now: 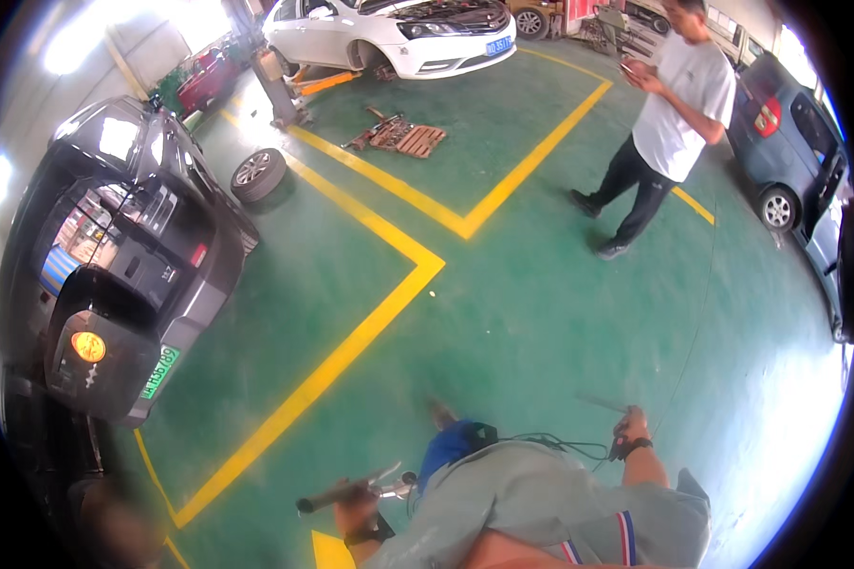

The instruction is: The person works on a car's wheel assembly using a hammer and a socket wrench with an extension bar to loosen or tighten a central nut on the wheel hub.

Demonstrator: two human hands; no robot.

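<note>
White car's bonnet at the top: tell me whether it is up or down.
Up. The white car has its bonnet raised, with the dark engine bay showing under it above the headlight; the picture's top edge cuts off how far it is lifted.

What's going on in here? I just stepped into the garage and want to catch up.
A person stands on the green floor of a car workshop. Their left hand grips a long dark metal tool, and their right hand holds a thin rod. A black car sits at left with its rear open. Another person in a white shirt stands apart, looking down at something in hand.
</note>
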